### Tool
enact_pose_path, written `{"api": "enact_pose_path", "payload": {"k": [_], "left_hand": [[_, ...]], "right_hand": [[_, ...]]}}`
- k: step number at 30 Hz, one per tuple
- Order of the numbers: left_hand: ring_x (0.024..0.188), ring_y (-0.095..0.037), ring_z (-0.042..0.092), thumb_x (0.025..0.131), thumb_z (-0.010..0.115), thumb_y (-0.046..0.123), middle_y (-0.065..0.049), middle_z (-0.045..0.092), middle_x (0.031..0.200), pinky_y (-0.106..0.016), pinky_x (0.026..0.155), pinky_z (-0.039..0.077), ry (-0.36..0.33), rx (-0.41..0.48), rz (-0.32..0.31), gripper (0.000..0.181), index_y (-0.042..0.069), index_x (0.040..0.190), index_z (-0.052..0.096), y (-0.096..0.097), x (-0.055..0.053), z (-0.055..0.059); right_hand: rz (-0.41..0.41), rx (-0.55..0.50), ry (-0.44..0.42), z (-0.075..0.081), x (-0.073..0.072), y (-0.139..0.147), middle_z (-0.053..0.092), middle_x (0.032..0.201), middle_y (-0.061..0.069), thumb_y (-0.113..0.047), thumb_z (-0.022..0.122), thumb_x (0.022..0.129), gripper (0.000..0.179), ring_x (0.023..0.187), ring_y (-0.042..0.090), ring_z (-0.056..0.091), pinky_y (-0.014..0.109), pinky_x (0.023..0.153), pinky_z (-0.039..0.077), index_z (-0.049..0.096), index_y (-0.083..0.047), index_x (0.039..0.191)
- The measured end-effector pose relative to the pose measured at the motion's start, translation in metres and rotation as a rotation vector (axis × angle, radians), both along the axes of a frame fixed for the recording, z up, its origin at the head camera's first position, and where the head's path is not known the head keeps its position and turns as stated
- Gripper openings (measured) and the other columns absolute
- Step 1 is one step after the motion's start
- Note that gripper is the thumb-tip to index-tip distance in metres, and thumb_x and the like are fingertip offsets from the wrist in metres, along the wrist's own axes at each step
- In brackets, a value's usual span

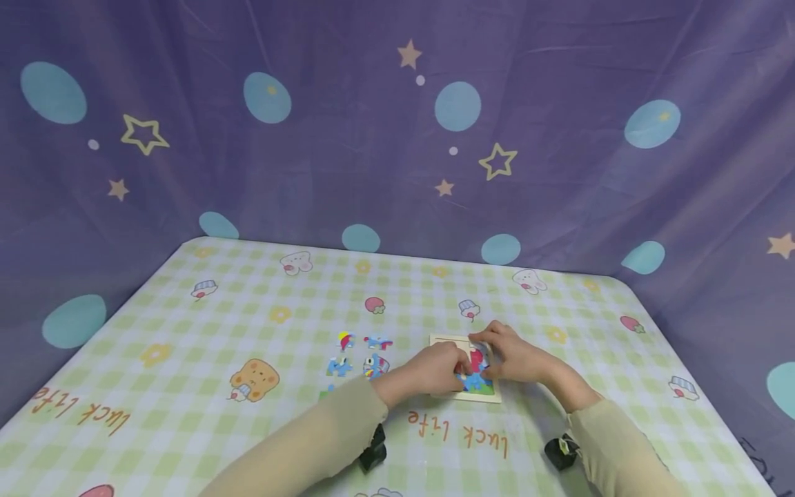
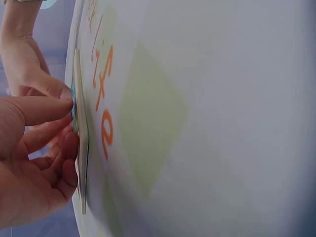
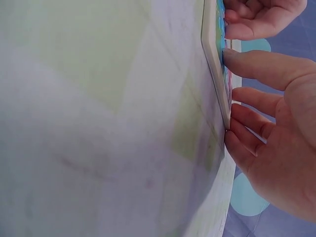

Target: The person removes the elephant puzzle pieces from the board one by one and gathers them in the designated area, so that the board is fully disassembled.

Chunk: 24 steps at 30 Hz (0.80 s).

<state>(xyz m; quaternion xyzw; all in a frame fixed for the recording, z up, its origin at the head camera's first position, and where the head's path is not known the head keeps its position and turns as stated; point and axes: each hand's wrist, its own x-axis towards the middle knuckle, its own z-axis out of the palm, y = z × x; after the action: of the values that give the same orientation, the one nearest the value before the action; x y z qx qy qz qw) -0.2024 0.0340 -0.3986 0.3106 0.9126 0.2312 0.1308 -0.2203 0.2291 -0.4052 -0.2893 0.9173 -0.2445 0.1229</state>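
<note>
A wooden puzzle board (image 1: pixel 490 398) with a pale rim lies on the table, partly filled with red, blue and green picture pieces (image 1: pixel 477 382). My left hand (image 1: pixel 437 369) reaches over its left part, fingers bent and tips down at the picture; whether a piece is between them is hidden. Across the right part spreads my right hand (image 1: pixel 512 355), fingers fairly straight. In the right wrist view, the right thumb (image 3: pixel 247 61) touches the picture surface while other fingers rest along the edge of the board (image 3: pixel 213 54). Both hands cover much of the picture.
Several loose puzzle pieces (image 1: pixel 339 366) lie left of the board, some partly behind the left forearm. A checked cloth (image 1: pixel 298 428) with printed bears, flowers and lettering covers the table. Behind the table hangs a purple curtain (image 1: pixel 373 172) with stars and blue ovals.
</note>
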Motion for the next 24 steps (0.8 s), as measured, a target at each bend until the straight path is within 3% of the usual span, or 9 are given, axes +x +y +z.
{"api": "enact_pose_path", "payload": {"k": [6,15,24], "left_hand": [[0.065,-0.007,0.043,0.072,0.070,0.011,0.007,0.050,0.068,-0.018,0.058,0.035,0.038,-0.002,0.024,0.015,0.012,0.087,0.068,0.0039,0.0019,-0.0017],[0.066,-0.006,0.043,0.072,0.070,0.012,0.008,0.049,0.070,-0.018,0.058,0.036,0.037,-0.014,0.051,0.012,0.013,0.085,0.067,0.0049,0.0051,0.0019],[0.061,-0.005,0.046,0.077,0.066,0.007,0.008,0.053,0.069,-0.018,0.057,0.037,-0.010,0.083,0.044,0.012,0.017,0.082,0.065,0.0019,0.0008,0.0004]], "right_hand": [[-0.005,0.002,0.002,0.0007,0.0007,-0.0014,0.042,0.102,0.004,-0.013,0.071,0.073,0.063,0.090,0.018,0.034,0.029,0.072,0.031,0.046,-0.001,0.130],[-0.008,-0.009,-0.009,0.0015,0.0005,-0.0014,0.042,0.101,0.004,-0.013,0.071,0.074,0.062,0.090,0.019,0.033,0.030,0.072,0.031,0.046,-0.001,0.130],[-0.008,-0.016,-0.010,0.0013,0.0015,-0.0007,0.042,0.102,0.005,-0.012,0.071,0.074,0.062,0.091,0.019,0.034,0.031,0.073,0.032,0.046,-0.001,0.130]]}}
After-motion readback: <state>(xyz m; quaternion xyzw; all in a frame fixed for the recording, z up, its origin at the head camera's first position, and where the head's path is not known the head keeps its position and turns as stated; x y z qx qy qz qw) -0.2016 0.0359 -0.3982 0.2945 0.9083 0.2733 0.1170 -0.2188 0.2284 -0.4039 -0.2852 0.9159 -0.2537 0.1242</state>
